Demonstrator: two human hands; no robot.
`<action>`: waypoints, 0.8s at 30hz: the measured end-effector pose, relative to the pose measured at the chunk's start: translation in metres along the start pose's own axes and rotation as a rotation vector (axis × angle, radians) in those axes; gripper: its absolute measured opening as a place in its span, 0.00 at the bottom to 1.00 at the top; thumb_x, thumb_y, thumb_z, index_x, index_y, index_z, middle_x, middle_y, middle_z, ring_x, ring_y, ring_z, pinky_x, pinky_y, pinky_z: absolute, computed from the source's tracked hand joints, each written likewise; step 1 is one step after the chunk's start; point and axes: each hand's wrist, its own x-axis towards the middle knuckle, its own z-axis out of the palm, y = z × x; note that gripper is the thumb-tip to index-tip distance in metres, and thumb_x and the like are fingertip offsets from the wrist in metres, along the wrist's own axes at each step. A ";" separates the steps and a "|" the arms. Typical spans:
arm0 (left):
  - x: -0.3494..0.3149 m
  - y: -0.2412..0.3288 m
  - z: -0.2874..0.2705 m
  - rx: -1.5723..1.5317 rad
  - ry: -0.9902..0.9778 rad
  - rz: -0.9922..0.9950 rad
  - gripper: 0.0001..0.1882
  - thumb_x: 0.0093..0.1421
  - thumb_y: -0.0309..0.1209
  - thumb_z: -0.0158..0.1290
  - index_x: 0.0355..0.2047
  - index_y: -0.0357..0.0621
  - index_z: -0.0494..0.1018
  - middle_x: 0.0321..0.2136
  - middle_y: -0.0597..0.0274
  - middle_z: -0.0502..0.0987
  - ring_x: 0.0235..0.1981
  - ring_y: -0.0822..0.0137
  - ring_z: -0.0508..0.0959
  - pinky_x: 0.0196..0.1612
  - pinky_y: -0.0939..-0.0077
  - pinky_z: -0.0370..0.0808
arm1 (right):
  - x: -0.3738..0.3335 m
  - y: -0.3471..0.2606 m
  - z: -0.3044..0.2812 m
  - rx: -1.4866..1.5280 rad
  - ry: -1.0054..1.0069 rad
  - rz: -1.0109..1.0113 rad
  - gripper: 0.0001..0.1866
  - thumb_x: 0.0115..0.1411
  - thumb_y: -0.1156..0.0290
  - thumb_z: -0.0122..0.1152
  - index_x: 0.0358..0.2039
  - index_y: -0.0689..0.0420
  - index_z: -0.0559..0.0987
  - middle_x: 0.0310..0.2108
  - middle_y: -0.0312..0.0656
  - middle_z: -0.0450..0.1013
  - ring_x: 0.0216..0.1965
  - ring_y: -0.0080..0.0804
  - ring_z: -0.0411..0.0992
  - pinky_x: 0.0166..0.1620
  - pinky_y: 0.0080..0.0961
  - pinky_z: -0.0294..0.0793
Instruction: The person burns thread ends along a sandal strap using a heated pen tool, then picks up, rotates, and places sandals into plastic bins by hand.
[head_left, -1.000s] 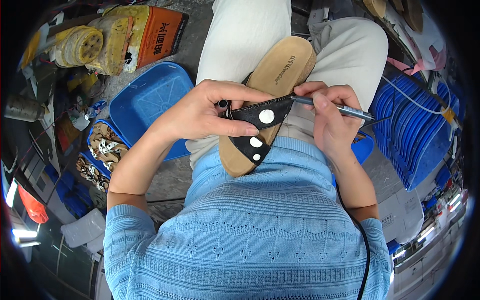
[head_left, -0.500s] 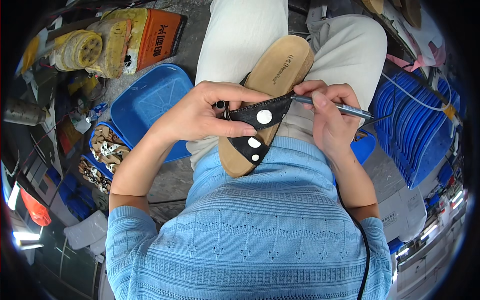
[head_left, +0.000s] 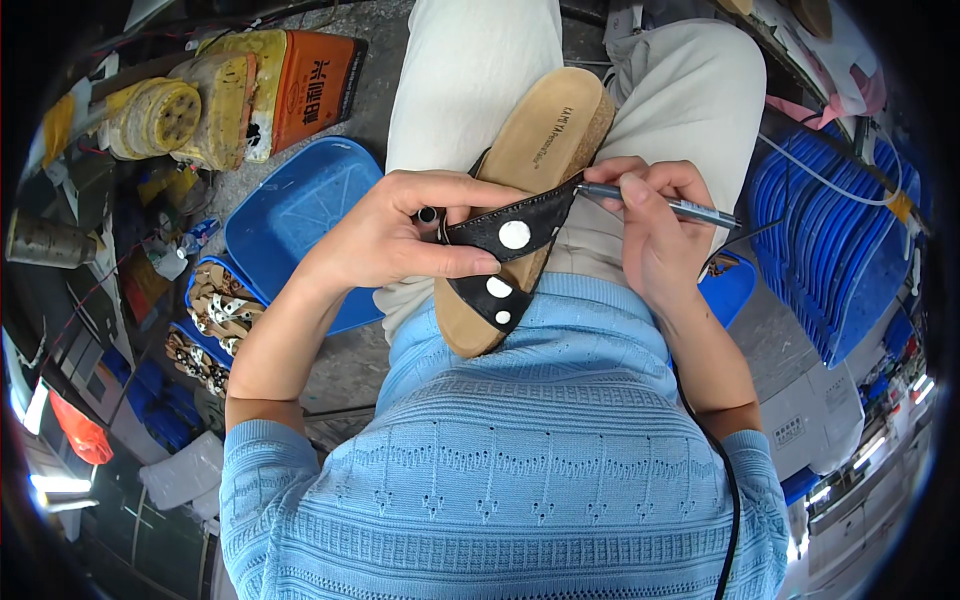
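A tan-soled sandal point(head_left: 545, 135) with two black straps bearing white dots lies tilted across my lap. My left hand point(head_left: 405, 225) grips its upper strap, fingers tucked under and thumb on top; a dark pen cap point(head_left: 428, 215) shows between the fingers. In my right hand point(head_left: 655, 220) is a dark pen point(head_left: 690, 208), pinched between thumb and fingers. Its tip rests at or very near the right end of the upper strap, where my right fingertips also meet the strap's edge. The fingers beneath the strap are partly hidden.
To the left stand a blue tub point(head_left: 300, 215), smaller bins of dotted sandals point(head_left: 222, 305), an orange and yellow can point(head_left: 305, 90) and a glue-stained yellow container point(head_left: 165, 115). On the right are stacked blue trays point(head_left: 825, 240) and a pale carton point(head_left: 810, 420).
The sandal and both hands appear slightly further left as the whole view shifts a little. Both grips stay the same, and the pen tip remains at the strap's end.
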 end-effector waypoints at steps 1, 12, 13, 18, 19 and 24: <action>0.000 0.001 0.000 -0.034 -0.001 -0.008 0.26 0.44 0.26 0.67 0.47 0.43 0.78 0.22 0.74 0.68 0.24 0.79 0.63 0.26 0.85 0.62 | -0.001 -0.003 0.003 -0.010 -0.021 0.014 0.04 0.59 0.82 0.57 0.33 0.62 0.71 0.36 0.55 0.75 0.38 0.34 0.76 0.41 0.25 0.76; -0.015 -0.034 -0.013 -0.210 0.025 0.052 0.30 0.42 0.24 0.69 0.49 0.42 0.77 0.23 0.77 0.66 0.25 0.82 0.63 0.27 0.87 0.58 | 0.000 -0.002 0.009 0.028 0.059 -0.054 0.08 0.58 0.84 0.58 0.38 0.64 0.71 0.37 0.54 0.74 0.41 0.38 0.76 0.44 0.30 0.78; -0.016 -0.037 -0.014 -0.238 0.033 0.052 0.30 0.42 0.24 0.69 0.49 0.42 0.77 0.24 0.77 0.68 0.25 0.82 0.64 0.27 0.87 0.59 | 0.001 -0.003 0.011 -0.115 -0.080 -0.221 0.10 0.56 0.85 0.58 0.39 0.65 0.71 0.38 0.55 0.74 0.42 0.39 0.75 0.45 0.32 0.78; -0.016 -0.038 -0.012 -0.320 0.074 0.050 0.30 0.41 0.24 0.69 0.49 0.41 0.76 0.26 0.75 0.71 0.26 0.82 0.65 0.28 0.86 0.61 | 0.004 -0.003 0.019 -0.425 -0.281 -0.465 0.14 0.51 0.89 0.62 0.38 0.67 0.71 0.36 0.54 0.74 0.44 0.44 0.75 0.45 0.35 0.78; -0.016 -0.039 -0.012 -0.314 0.070 0.063 0.30 0.41 0.23 0.69 0.49 0.41 0.76 0.27 0.74 0.72 0.26 0.82 0.65 0.29 0.86 0.61 | 0.002 -0.002 0.020 -0.436 -0.254 -0.457 0.13 0.50 0.88 0.62 0.37 0.67 0.72 0.35 0.53 0.74 0.44 0.45 0.75 0.45 0.34 0.78; -0.016 -0.039 -0.011 -0.363 0.094 0.067 0.30 0.41 0.23 0.69 0.49 0.41 0.77 0.28 0.74 0.73 0.27 0.81 0.66 0.29 0.86 0.62 | -0.002 -0.006 0.026 -0.460 -0.193 -0.356 0.13 0.50 0.88 0.63 0.37 0.67 0.72 0.36 0.53 0.74 0.43 0.45 0.75 0.45 0.33 0.78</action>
